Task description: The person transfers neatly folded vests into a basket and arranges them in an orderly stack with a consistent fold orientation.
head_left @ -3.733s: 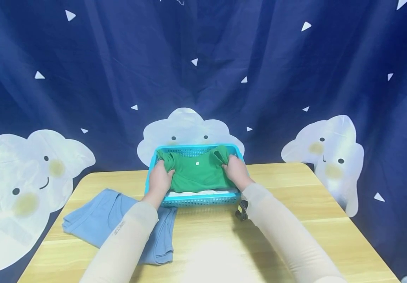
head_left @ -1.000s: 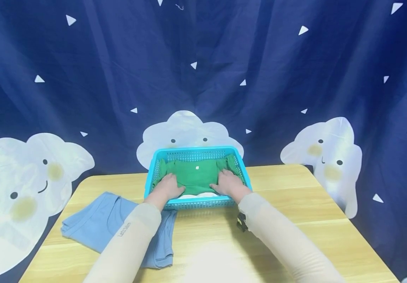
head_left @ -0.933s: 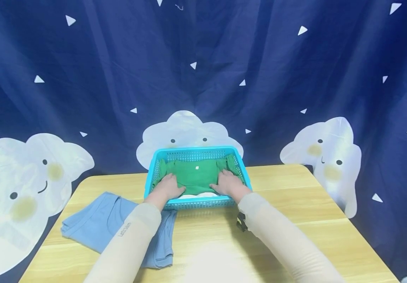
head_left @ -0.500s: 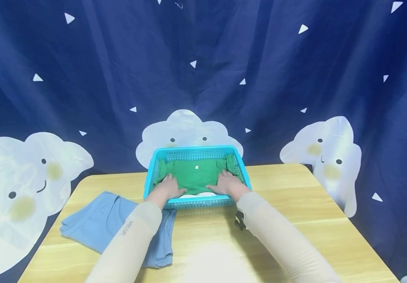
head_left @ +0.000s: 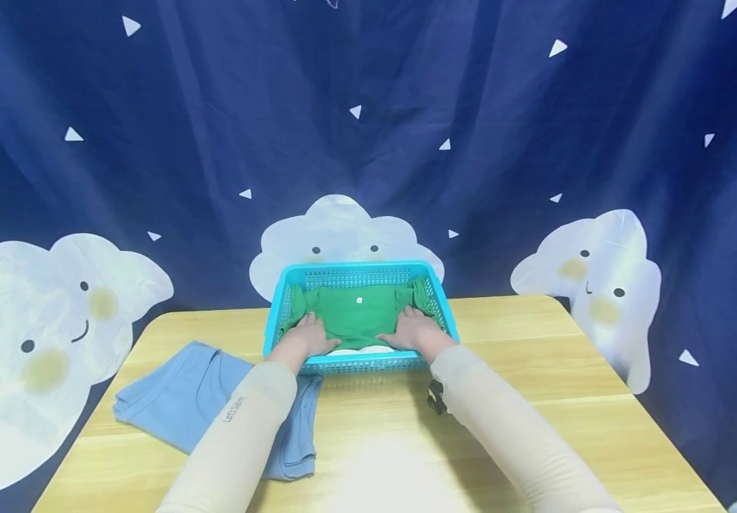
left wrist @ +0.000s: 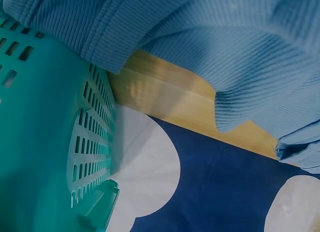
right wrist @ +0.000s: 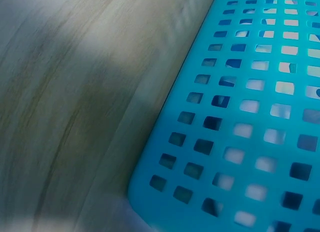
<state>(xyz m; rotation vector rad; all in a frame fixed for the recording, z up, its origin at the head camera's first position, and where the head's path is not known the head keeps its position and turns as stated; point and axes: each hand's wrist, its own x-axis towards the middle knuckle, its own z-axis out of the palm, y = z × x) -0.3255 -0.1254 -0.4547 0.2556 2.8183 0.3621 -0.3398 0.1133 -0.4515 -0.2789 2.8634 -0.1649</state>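
Observation:
A green T-shirt (head_left: pixel 358 320) with a small white tag lies spread inside a turquoise perforated basket (head_left: pixel 357 266). My left hand (head_left: pixel 307 335) rests on the left part of the shirt, its thumb pointing inward. On the right part lies my right hand (head_left: pixel 416 332), also thumb inward, with its fingers reaching away from me. Some white cloth (head_left: pixel 368 350) shows beneath the shirt's near edge. The hands are out of sight in both wrist views, which show the basket's outer wall (left wrist: pixel 97 117) on the left and its perforated side (right wrist: pixel 240 127) on the right.
Folded blue ribbed clothing (head_left: pixel 179 395) lies on the wooden table (head_left: pixel 522 399), left of the basket and partly under my left forearm. A dark blue curtain (head_left: pixel 394 164) with white clouds hangs behind the table's far edge.
Earlier both hands gripped the green T-shirt by its sides over the basket. Now it lies lower inside, the grip is released and the hands rest on it. Over the last second almost nothing moved.

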